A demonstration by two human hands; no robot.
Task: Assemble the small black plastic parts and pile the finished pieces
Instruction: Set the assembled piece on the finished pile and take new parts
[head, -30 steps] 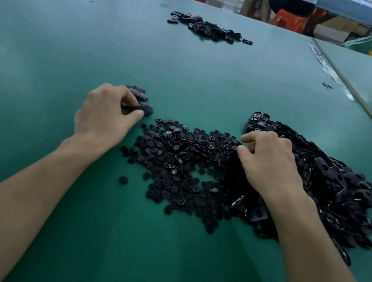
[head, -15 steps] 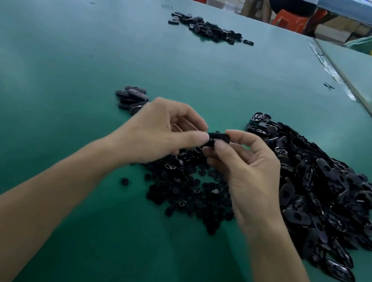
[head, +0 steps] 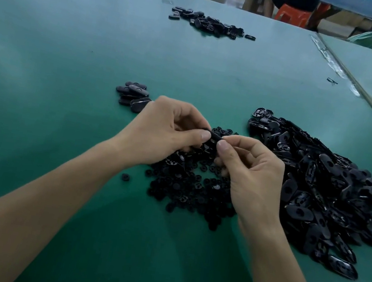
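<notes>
STATE: I logged left hand (head: 163, 134) and right hand (head: 248, 174) fingers (head: 195, 136) both pinching one black oval part (head: 215, 137), above the button heap (head: 191, 191) | AXIS: long axis ran hand to hand | TARGET: finished pile (head: 133, 96) lay on the surface (head: 72, 46) just beyond left hand, the nearer one.

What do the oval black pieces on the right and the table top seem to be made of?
Oval black pieces: likely hard moulded plastic, glossy, since bright glints run along their rims. Table top: a smooth green sheet, maybe rubber mat or coated board, semi-matt; it shows broad soft reflections.
</notes>
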